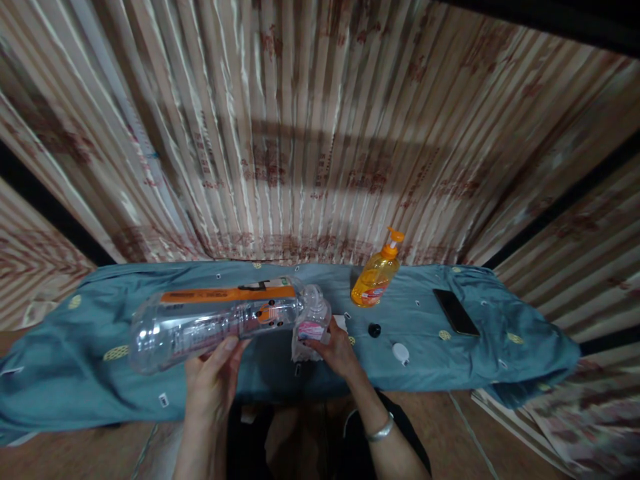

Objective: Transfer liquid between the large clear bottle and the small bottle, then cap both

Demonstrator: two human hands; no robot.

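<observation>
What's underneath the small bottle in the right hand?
The small bottle in the right hand stands on the blue cloth, near a white wrapper. Its base is hidden.

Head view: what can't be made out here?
- Large clear bottle: label print blurred; left hand covers its underside.
- Small bottle: mouth sits against the large bottle's mouth, any flow unreadable; right hand hides its lower part.
- Orange pump bottle: label too small to read.
- Two caps: which bottle each fits, unclear.
- Phone: screen dark.
</observation>
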